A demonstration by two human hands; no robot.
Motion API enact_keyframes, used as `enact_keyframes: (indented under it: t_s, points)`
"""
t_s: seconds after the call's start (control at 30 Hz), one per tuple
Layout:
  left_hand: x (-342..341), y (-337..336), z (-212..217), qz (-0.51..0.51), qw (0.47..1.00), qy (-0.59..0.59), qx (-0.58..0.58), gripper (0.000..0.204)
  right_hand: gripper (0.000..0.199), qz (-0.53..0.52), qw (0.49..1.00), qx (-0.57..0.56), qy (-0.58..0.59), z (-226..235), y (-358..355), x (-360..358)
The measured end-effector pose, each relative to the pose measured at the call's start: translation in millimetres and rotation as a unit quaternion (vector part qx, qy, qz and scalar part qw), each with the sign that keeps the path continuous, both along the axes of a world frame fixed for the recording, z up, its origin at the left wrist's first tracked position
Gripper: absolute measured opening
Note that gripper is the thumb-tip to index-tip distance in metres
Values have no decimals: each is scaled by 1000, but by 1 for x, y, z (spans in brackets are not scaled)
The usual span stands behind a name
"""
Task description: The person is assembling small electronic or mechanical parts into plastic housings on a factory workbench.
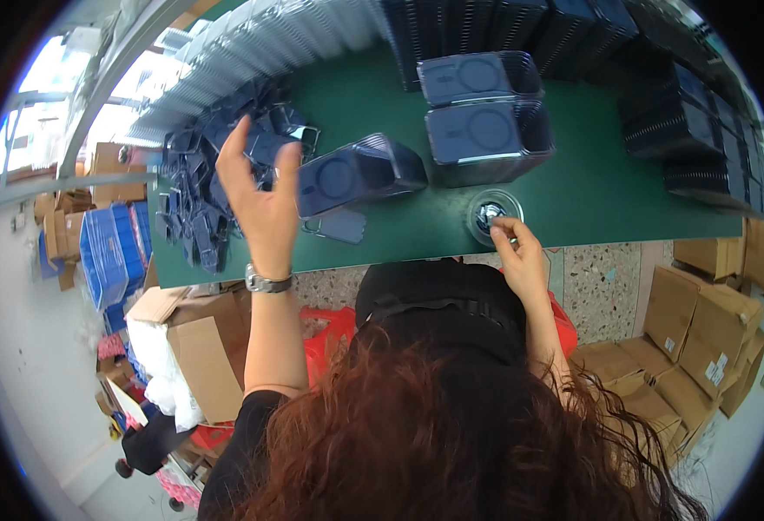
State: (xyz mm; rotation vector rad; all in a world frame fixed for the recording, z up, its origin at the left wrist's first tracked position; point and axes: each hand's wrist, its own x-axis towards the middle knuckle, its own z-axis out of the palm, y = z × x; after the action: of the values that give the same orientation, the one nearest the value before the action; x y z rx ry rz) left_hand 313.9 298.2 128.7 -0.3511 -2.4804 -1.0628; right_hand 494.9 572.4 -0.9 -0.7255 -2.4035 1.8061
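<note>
My left hand (260, 204), a watch at its wrist, is raised with fingers and thumb spread and nothing between them. It hovers at the right side of a loose heap of dark blue phone cases (200, 174). Close by, a row of nested phone cases (339, 181) lies on the green table, and one single phone case (340, 227) rests flat in front of it. The thumb and fingers of my right hand (521, 252) are pinched together at the near rim of a round clear bowl (512, 204) with small shiny pieces inside. What the fingertips hold is too small to make out.
Two more nested stacks of phone cases (473, 130) stand behind the bowl. Long rows of clear and dark cases (686, 113) line the back and right of the green table (590, 195). Cardboard boxes (694, 321) sit on the floor at right, a blue crate (108, 252) at left.
</note>
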Motion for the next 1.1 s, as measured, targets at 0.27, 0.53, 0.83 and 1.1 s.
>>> enact_keyframes:
  t_s: [0.27, 0.53, 0.83, 1.1]
  points:
    - [47, -108, -145, 42, 908, -393, 139, 48, 29, 124, 985, -88, -76, -34, -42, -26]
    - [37, -119, -182, -34, 837, -518, 176, 37, 41, -43, 946, 318, -38, -47, -38, -27]
    - [40, -127, -209, -271, 884, -200, -325, 69, 27, -210, 971, 47, -104, -166, -2, 21]
    - [-22, -147, -236, -366, 832, -171, -381, 69, 29, -168, 975, -45, -141, -144, -75, 24]
